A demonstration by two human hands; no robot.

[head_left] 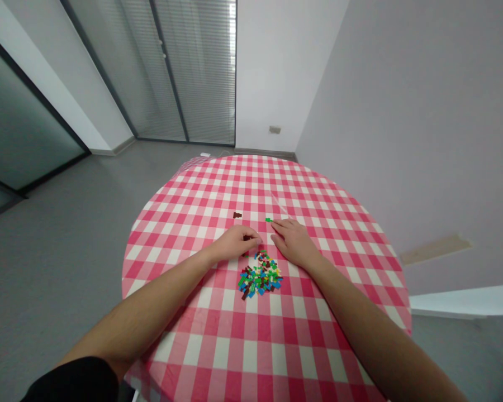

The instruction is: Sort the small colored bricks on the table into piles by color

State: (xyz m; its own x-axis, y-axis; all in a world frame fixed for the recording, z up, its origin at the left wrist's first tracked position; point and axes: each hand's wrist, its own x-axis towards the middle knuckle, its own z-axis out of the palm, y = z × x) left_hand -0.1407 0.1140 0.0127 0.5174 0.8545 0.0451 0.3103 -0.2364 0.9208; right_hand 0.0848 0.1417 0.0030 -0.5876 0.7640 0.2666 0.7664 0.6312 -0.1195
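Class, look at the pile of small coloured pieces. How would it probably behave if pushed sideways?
The pile would probably spread and shed pieces, since they look loose and jumbled. Single pieces would likely slide more than roll, as many look blocky. Each should feel light, being tiny beside the hands.

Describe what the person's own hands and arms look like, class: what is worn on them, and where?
The left hand and right hand are ungloved, with five-fingered human shapes. Both forearms are bare, and no watch or bracelet shows. A plain black fabric sleeve covers the left arm above the elbow; no sleeve shows on the right arm.
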